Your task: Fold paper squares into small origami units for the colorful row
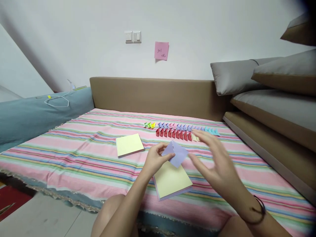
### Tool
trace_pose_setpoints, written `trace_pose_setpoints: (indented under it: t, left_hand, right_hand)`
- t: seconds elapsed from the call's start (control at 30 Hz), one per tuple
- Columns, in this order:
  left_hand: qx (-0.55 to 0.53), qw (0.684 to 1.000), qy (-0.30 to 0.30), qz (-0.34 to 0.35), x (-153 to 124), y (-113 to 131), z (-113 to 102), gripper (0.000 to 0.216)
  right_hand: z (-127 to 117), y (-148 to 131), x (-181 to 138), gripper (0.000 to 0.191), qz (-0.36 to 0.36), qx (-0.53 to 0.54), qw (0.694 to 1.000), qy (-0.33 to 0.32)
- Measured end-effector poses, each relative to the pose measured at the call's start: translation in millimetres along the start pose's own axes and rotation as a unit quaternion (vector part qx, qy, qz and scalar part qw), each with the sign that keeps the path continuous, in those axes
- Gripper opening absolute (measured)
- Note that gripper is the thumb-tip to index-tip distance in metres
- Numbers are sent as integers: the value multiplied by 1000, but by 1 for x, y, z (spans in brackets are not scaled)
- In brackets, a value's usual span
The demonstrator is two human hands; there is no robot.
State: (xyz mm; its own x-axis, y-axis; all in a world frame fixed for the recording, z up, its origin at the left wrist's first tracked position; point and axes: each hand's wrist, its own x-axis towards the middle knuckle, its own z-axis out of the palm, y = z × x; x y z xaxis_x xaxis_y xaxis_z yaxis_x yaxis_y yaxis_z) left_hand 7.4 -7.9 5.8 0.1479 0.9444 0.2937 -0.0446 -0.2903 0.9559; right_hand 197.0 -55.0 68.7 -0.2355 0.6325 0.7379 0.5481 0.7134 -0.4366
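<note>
Between finger and thumb, my left hand (158, 157) pinches a lavender sheet of origami paper (179, 154), folded into a small square and turned corner-up. My right hand (217, 164) is off to its right, fingers spread and slightly blurred, holding nothing. The thumb of that hand comes close to the folded paper's right corner; whether they touch I cannot tell. Below the folded piece lies a stack of square paper (172, 182) with a pale yellow sheet on top and lavender edges underneath.
A second pale yellow paper stack (129, 144) lies to the left. Farther back stand rows of small folded paper pieces: red (173, 134), lavender and turquoise (185, 127), green and yellow (149, 125). Grey cushions (276, 105) are piled at right. A striped cloth (81, 158) covers the surface.
</note>
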Motion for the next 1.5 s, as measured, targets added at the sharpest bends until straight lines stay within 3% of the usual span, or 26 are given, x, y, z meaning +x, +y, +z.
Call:
trace_pose_setpoints:
  t: [0.07,0.17,0.23,0.37,0.5,0.7,0.9,1.07,1.17,1.3,1.4,1.5]
  left_hand:
    - [19,1000,-9,19,4,9,5,28]
    - [33,999,-20,27,13,17,8,23]
    - [16,1000,-26,8,18,16,8,25]
    - [-31,997,-17,-65,23,2,4,29]
    - [-48,993,13,-110,19,-14,-1,27]
    - [-24,993,11,-119,11,-21,-5,26]
    - [-28,992,-9,-125,9,-22,-3,22]
    - [-83,996,1,-35,6,-18,-2,13]
    - [-125,991,0,-56,4,-14,-3,20]
    - [-66,994,-16,-88,4,-14,-2,19]
    - [-19,996,-23,-84,4,-16,-2,23]
    - [23,997,-12,-66,5,-17,-2,21]
  right_hand:
    - [11,14,9,48,88,95,988,-87]
    - [22,37,19,27,210,246,922,-212]
    - [25,49,21,20,248,268,907,-210]
    - [25,69,14,22,299,290,896,-152]
    - [34,83,4,25,328,317,875,-161]
    - [46,88,-4,27,325,293,882,-173]
    - [43,77,-8,24,319,283,896,-127]
    - [37,77,-9,9,195,237,949,-65]
    - [33,77,-9,15,91,154,982,-66]
    - [32,75,-10,20,2,124,988,-93]
    - [34,76,-11,19,7,135,981,-137]
    - [34,77,-11,16,59,149,975,-156]
